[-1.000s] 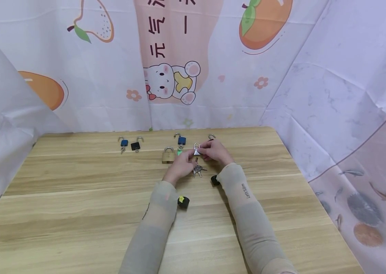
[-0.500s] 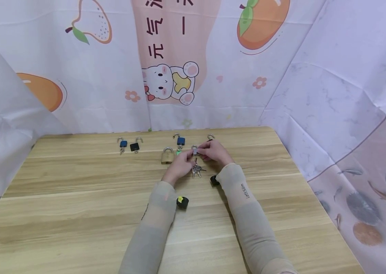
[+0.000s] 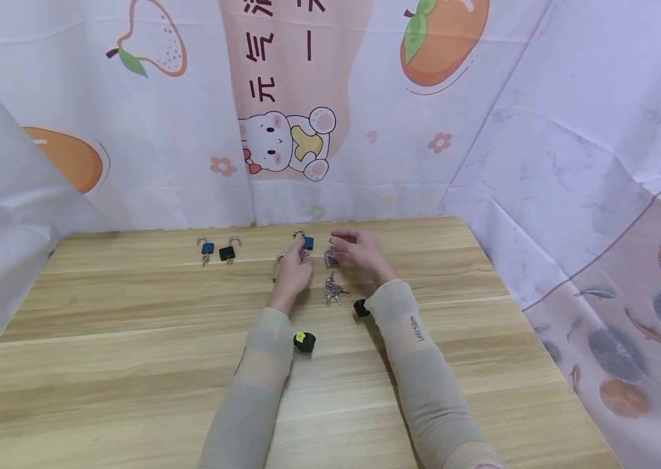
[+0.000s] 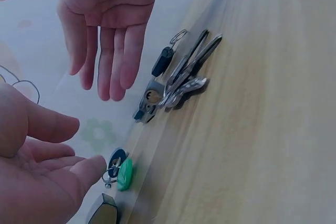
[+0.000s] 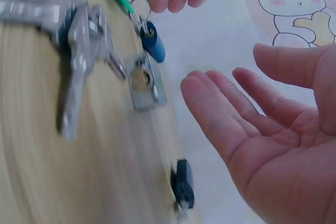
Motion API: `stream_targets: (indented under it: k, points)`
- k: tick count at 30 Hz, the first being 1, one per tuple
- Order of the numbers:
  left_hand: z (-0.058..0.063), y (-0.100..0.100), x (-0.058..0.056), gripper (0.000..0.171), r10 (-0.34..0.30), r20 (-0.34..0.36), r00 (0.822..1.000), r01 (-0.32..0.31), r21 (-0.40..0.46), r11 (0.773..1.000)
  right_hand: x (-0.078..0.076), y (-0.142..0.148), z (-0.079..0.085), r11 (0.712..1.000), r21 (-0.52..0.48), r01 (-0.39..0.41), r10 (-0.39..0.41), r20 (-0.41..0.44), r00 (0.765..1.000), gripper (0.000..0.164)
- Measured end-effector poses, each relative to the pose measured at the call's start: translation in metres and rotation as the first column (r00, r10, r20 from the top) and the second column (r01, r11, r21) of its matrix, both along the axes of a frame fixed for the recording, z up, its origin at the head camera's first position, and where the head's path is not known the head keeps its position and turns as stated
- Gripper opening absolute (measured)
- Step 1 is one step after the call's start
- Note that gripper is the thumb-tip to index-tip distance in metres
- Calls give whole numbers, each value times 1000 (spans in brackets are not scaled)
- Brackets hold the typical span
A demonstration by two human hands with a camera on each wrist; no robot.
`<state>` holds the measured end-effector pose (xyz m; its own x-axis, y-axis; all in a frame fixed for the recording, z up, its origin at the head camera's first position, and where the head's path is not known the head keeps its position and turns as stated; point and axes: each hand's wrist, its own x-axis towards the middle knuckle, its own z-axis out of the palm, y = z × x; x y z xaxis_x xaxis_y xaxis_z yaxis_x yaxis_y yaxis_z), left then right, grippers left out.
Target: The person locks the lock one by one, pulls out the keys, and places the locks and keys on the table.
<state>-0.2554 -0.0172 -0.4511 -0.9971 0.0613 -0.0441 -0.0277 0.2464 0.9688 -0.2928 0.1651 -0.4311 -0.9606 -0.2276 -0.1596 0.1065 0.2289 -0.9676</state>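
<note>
A small silver padlock (image 3: 331, 260) with a round brass keyhole stands on the table between the two hands, touched by neither. My left hand (image 3: 294, 272) hovers left of it, over the brass padlock (image 4: 104, 211), which it partly hides. Nothing is in its loosely spread fingers. To the right, my right hand (image 3: 361, 251) is raised with its fingers extended and holds nothing. Just in front of the silver padlock lies a bunch of silver keys (image 3: 333, 289). A blue padlock (image 5: 152, 43) with a green key tag (image 4: 125, 174) lies close to the left fingertips.
Farther left lie another blue padlock (image 3: 208, 248) and a black padlock (image 3: 227, 253), both with raised shackles and keys. Another black padlock (image 5: 184, 182) lies by the right hand. A patterned curtain (image 3: 189, 169) hangs behind the wooden table (image 3: 131, 365).
Both hands have let go of the silver padlock, which they were pinching and lowering. It now stands on the table. The left hand has moved left, and the right hand has lifted and spread its fingers.
</note>
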Motion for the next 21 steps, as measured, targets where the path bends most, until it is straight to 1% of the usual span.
stream_targets:
  k: [3, 5, 7, 9, 13, 16, 20, 21]
  points:
    - [0, -2, -2, 63, 8, 16, 1000, -9, 66, 998, 0, -10, 0, 996, -82, -24, 27, 35, 999, 47]
    - [1, -3, -4, 63, 16, 28, 999, -18, 78, 997, -1, -17, -1, 992, -123, -43, 50, 55, 997, 48]
    - [2, -4, -5, 63, 21, 54, 998, -26, 89, 996, -2, -24, 0, 989, -137, -53, 63, 73, 995, 48]
    - [2, -6, -8, 63, 22, 75, 997, -29, 105, 994, -4, -30, -2, 990, -129, -54, 65, 80, 995, 48]
    - [-1, -7, -14, 63, -2, 91, 996, -14, 170, 985, -7, -40, -7, 995, -93, -41, 48, 75, 996, 47]
    - [-4, -8, -18, 66, -24, 96, 995, 2, 226, 974, -8, -45, -11, 990, -138, -38, 52, 103, 993, 48]
    - [-7, -12, -21, 69, -41, 110, 993, 11, 259, 966, -10, -50, -14, 974, -226, -20, 57, 161, 985, 49]
    - [-7, -13, -22, 69, -46, 112, 993, 16, 258, 966, -11, -51, -14, 973, -232, -12, 52, 169, 984, 49]
